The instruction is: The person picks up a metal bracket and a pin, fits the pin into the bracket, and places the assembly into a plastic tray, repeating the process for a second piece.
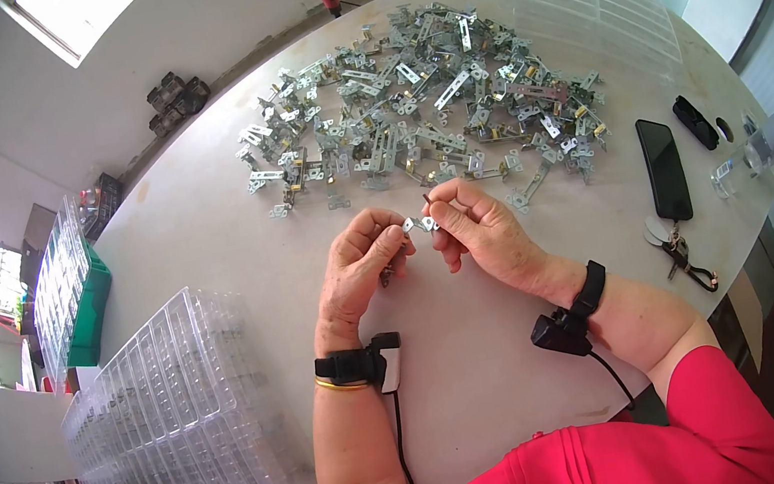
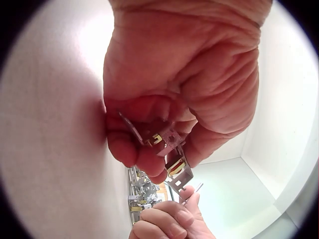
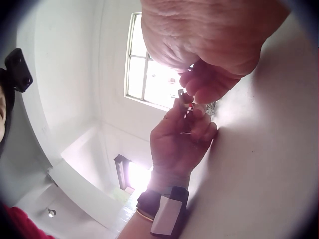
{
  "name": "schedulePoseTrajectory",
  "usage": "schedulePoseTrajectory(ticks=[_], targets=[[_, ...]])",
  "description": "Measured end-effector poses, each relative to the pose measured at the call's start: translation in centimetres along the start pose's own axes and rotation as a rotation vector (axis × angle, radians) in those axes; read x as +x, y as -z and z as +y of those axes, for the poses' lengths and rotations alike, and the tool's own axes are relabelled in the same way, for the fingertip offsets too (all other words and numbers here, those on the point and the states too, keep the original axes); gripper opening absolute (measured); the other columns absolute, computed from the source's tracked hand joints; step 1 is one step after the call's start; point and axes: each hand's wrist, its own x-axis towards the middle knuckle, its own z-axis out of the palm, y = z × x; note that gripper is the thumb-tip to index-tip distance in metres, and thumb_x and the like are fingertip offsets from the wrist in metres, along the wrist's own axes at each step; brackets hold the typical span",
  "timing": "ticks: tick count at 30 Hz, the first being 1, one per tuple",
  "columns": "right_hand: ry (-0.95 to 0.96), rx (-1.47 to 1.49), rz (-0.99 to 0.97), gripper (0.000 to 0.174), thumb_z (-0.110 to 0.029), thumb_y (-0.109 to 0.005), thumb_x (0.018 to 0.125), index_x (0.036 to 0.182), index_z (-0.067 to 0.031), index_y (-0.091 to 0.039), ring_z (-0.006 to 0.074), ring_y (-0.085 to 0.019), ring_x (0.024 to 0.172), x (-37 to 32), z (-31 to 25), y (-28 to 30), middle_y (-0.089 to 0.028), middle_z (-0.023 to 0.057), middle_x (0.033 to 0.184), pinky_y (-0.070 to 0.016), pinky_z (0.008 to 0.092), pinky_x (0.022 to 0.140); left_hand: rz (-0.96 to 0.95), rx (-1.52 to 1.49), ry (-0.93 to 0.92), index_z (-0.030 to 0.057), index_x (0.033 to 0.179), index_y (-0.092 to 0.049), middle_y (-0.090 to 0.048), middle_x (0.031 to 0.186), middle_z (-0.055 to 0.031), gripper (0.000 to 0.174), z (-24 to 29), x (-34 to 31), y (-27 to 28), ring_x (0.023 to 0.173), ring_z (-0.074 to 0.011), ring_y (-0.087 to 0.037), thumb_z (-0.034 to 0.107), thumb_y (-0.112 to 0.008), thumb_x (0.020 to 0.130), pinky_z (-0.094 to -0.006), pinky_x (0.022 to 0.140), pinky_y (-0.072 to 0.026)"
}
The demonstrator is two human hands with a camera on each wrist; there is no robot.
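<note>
The left hand (image 1: 356, 259) grips a small metal bracket (image 2: 176, 169) with a yellow and red part in its frame, thumb and fingers curled round it. Further back in the same palm lies another metal piece (image 2: 130, 127). Opposite, the right hand (image 1: 487, 234) pinches a thin rod-like piece (image 2: 193, 194) at the bracket's end, its other fingers curled. Both hands meet above the table, in front of a large pile of similar metal parts (image 1: 426, 104). How the rod touches the bracket is hard to tell.
Stacked clear plastic trays (image 1: 182, 416) stand at the table's left, beside a green box (image 1: 89, 307). Another clear tray (image 1: 593, 7) lies at the back right. A phone (image 1: 664, 168), keys (image 1: 678, 257) and a bottle (image 1: 749, 159) are on the right.
</note>
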Motion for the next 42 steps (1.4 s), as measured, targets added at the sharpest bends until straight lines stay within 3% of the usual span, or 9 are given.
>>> schedulePoseTrajectory(ticks=[12,18,20,21,27,32,36,40,42], targets=[[-0.017,-0.034,0.013,0.018,-0.024,-0.054,0.103,0.106,-0.0064,-0.054,0.0085,-0.059,0.065,0.0,0.3,0.2,-0.061,0.0043,0.084,-0.0514,0.0251,0.057,0.034,0.021,0.035,0.0056,0.106,-0.063,-0.068,0.09,-0.0038,0.023,0.4,-0.2,-0.2,0.073,-0.0092,-0.06,0.028,-0.06,0.099,-0.0224,0.065,-0.0452],[0.064,-0.025,0.105,0.017,-0.022,-0.054,0.103,0.106,-0.0052,-0.053,0.0099,-0.06,0.066,0.1,0.5,0.1,-0.062,0.0055,0.084,-0.0527,0.0256,0.059,0.294,0.007,-0.226,0.0012,0.105,-0.063,-0.067,0.096,-0.007,0.026,-0.7,1.0,0.0,0.079,-0.0115,-0.061,0.026,-0.057,0.101,-0.0256,0.075,-0.048],[0.095,0.005,0.149,0.018,-0.022,-0.054,0.103,0.107,-0.0049,-0.053,0.0102,-0.06,0.067,0.3,0.7,0.2,-0.062,0.0058,0.084,-0.0539,0.0261,0.061,0.487,0.035,-0.257,0.0015,0.103,-0.063,-0.066,0.089,-0.0056,0.025,-1.0,1.1,0.5,0.077,-0.011,-0.061,0.026,-0.058,0.1,-0.0252,0.072,-0.0481],[0.099,0.005,0.149,0.018,-0.022,-0.054,0.103,0.107,-0.0049,-0.053,0.0102,-0.06,0.067,0.3,0.7,0.2,-0.062,0.0058,0.084,-0.0539,0.0261,0.061,0.514,0.055,-0.225,0.0019,0.102,-0.062,-0.064,0.08,-0.0039,0.025,-1.0,1.0,0.7,0.068,-0.0104,-0.061,0.027,-0.059,0.1,-0.0238,0.061,-0.0483],[0.197,-0.085,0.188,0.013,-0.018,-0.054,0.103,0.105,-0.0052,-0.053,0.01,-0.06,0.067,0.3,1.1,0.2,-0.061,0.004,0.084,-0.0546,0.0257,0.063,0.42,-0.034,0.018,0.0025,0.107,-0.06,-0.062,0.069,-0.0039,0.028,0.4,0.6,-0.3,0.048,-0.0103,-0.056,0.03,-0.057,0.101,-0.0224,0.044,-0.0436],[0.406,-0.463,0.103,0.005,-0.009,-0.057,0.1,0.102,-0.0052,-0.055,0.0112,-0.059,0.066,-0.5,0.5,-0.3,-0.059,0.0045,0.083,-0.0503,0.0281,0.06,0.317,-0.047,0.091,0.0025,0.113,-0.059,-0.062,0.07,-0.0044,0.031,1.3,0.3,-1.4,0.051,-0.01,-0.059,0.031,-0.055,0.102,-0.0218,0.045,-0.0452],[0.718,-0.74,0.028,0.013,-0.003,-0.064,0.092,0.103,-0.0059,-0.058,0.0273,-0.062,0.076,-0.6,0.1,-0.6,-0.06,0.0101,0.088,-0.0509,0.0347,0.066,0.254,-0.086,0.107,0.0029,0.119,-0.057,-0.064,0.077,-0.0036,0.032,1.2,0.5,-1.6,0.056,-0.0097,-0.062,0.03,-0.056,0.102,-0.0218,0.046,-0.0469],[0.765,-0.699,-0.083,0.015,-0.003,-0.066,0.091,0.103,-0.0064,-0.059,0.0305,-0.062,0.079,-0.6,0.7,-0.6,-0.062,0.0103,0.09,-0.0513,0.0364,0.068,0.206,-0.175,0.061,0.0021,0.12,-0.055,-0.066,0.082,-0.0059,0.035,0.4,0.7,-1.3,0.061,-0.009,-0.063,0.027,-0.063,0.098,-0.0216,0.047,-0.0483],[0.703,-0.658,-0.186,0.014,-0.004,-0.067,0.09,0.102,-0.0067,-0.061,0.0313,-0.062,0.078,-0.7,0.8,-0.7,-0.062,0.0103,0.09,-0.0516,0.0361,0.069,0.191,-0.202,0.045,0.004,0.123,-0.056,-0.065,0.085,-0.0035,0.029,0.4,0.6,-1.1,0.068,-0.007,-0.06,0.018,-0.06,0.098,-0.022,0.056,-0.0492]])
